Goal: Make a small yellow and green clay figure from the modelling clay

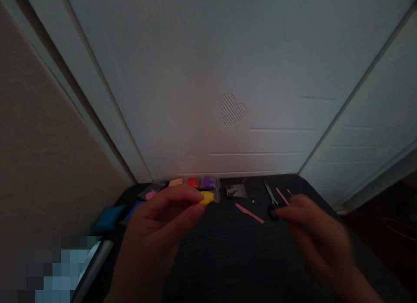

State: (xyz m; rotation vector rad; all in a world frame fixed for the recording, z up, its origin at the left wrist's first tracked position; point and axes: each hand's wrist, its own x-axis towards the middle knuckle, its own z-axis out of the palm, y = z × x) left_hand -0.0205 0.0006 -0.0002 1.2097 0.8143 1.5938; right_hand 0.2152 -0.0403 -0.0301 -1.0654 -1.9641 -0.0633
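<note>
My left hand (163, 229) is raised over the table's left half, thumb and forefinger pinched on a small ridged piece of yellow modelling clay (207, 198). Just behind that piece, the edge of a clear bag shows. On the right, my right hand (317, 238) is slightly blurred, its fingers drawn together beside the black handles of the scissors (272, 196). Whatever its fingertips may hold is hidden. A pink plastic knife (250, 213) lies between the hands, with a tiny yellow bit (253, 201) beyond it.
Along the back edge of the dark table (221, 255) lie bags of peach (176, 181), red (192, 182) and purple clay (209, 182), plus a greyish bag (236, 191). A pink stick (282, 196) lies right of the scissors. A blue packet (109, 219) is at left. A white panel (208, 77) rises behind.
</note>
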